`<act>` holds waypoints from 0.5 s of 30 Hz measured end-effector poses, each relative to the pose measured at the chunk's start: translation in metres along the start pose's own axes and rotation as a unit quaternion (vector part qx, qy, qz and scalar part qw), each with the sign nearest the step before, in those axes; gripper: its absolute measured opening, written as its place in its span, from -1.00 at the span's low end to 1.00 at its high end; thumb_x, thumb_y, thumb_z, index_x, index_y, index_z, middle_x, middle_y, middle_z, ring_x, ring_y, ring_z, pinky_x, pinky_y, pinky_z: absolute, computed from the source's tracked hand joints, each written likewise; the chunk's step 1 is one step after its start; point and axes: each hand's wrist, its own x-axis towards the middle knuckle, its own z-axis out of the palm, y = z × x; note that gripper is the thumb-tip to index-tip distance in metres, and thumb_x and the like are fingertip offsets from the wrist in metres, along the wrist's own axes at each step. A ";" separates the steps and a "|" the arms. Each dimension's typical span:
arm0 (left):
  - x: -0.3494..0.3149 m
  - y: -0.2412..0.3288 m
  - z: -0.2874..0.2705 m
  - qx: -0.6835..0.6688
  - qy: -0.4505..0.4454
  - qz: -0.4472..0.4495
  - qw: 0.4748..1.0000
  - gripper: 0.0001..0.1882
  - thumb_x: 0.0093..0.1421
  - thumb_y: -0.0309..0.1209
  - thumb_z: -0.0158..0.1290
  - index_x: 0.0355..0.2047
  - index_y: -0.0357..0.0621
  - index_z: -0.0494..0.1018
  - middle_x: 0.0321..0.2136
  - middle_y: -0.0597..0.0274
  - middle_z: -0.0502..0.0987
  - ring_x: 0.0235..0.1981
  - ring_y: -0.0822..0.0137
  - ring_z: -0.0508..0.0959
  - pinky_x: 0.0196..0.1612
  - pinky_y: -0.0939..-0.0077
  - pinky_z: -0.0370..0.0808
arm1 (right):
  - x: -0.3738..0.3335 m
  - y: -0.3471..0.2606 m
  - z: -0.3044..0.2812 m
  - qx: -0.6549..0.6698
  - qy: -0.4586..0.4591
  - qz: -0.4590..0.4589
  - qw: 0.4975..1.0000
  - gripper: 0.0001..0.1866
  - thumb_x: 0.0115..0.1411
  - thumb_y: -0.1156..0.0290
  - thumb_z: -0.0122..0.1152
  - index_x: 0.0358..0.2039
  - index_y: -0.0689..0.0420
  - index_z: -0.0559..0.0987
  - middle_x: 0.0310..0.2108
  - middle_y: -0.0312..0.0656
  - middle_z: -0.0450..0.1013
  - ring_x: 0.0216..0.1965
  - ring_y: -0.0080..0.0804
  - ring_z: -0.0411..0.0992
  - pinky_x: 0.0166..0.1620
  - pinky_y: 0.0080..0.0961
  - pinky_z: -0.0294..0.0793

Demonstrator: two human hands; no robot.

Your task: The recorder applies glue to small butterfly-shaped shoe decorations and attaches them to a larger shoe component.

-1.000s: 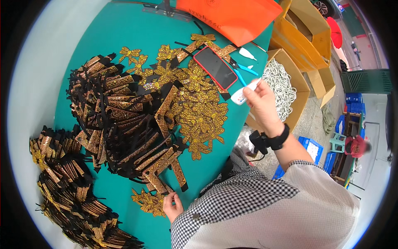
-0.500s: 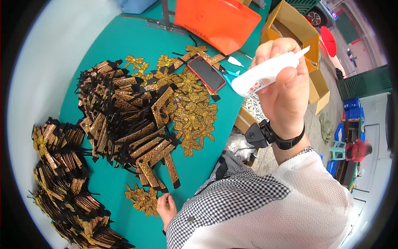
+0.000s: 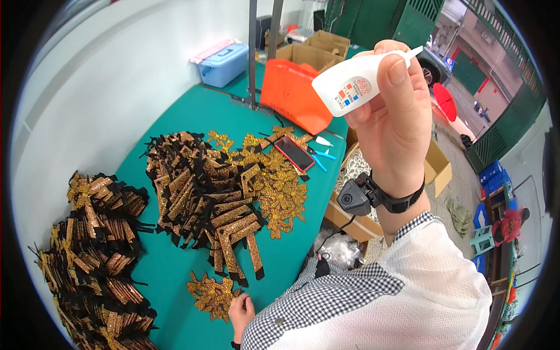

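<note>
My right hand [image 3: 401,116] is raised at the upper right, fingers and thumb closed around a white squeeze glue bottle [image 3: 341,87] with a narrow nozzle. The bottle is tilted, its nozzle up and to the right, its printed label showing. Low on the green table [image 3: 280,262], my left hand [image 3: 241,316] rests curled beside a small pile of gold glitter flower-shaped cutouts [image 3: 211,296]; what its fingers pinch, if anything, I cannot make out. Beyond it lie a heap of black-and-gold patterned strips [image 3: 198,192] and a larger pile of gold cutouts [image 3: 283,195].
More bundled strips [image 3: 99,256] line the table's left edge. A red-edged phone [image 3: 294,153], blue-handled tool [image 3: 319,162] and second small white bottle [image 3: 323,141] lie at the far right side. An orange bag [image 3: 294,93] and blue bin [image 3: 223,65] stand behind; cardboard boxes [image 3: 356,221] sit off the right edge.
The view has tilted up, bringing in more of the far end. The glue bottle has turned so its label faces me more. My left hand stays by the small gold pile.
</note>
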 end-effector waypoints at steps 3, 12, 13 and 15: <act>-0.007 -0.006 -0.004 -0.011 -0.009 -0.020 1.000 -0.92 0.03 -0.53 0.01 -0.43 -0.26 0.44 -0.57 0.08 0.40 -0.57 0.22 0.42 -0.49 0.38 0.36 | -0.006 -0.018 0.024 0.023 0.015 -0.013 1.000 -0.66 -0.01 0.28 0.30 -0.35 0.19 0.39 -0.49 -0.23 0.46 -0.63 -0.63 0.37 -0.65 -0.76 0.27; -0.022 -0.032 -0.014 -0.031 -0.029 -0.002 0.999 -0.87 0.07 -0.46 -0.01 -0.39 -0.25 0.46 -0.54 0.07 0.41 -0.52 0.22 0.44 -0.44 0.39 0.38 | -0.026 -0.054 0.074 -0.106 -0.043 -0.138 0.984 -0.72 0.04 0.32 0.23 -0.29 0.13 0.39 -0.41 -0.21 0.42 -0.57 -0.65 0.32 -0.60 -0.80 0.25; -0.023 -0.035 -0.013 -0.023 -0.023 0.019 0.999 -0.87 0.08 -0.45 -0.01 -0.39 -0.24 0.46 -0.53 0.07 0.42 -0.51 0.21 0.44 -0.43 0.38 0.38 | -0.026 -0.058 0.078 -0.109 -0.073 -0.162 0.978 -0.70 0.01 0.34 0.26 -0.29 0.13 0.39 -0.38 -0.20 0.41 -0.54 -0.66 0.32 -0.58 -0.81 0.24; -0.024 -0.042 -0.010 -0.045 -0.010 0.021 0.999 -0.87 0.06 -0.44 0.00 -0.40 -0.23 0.47 -0.54 0.08 0.43 -0.52 0.22 0.45 -0.44 0.38 0.38 | -0.029 -0.068 0.087 -0.118 -0.091 -0.167 0.975 -0.68 -0.02 0.35 0.28 -0.28 0.14 0.39 -0.34 -0.19 0.39 -0.50 -0.67 0.30 -0.55 -0.84 0.23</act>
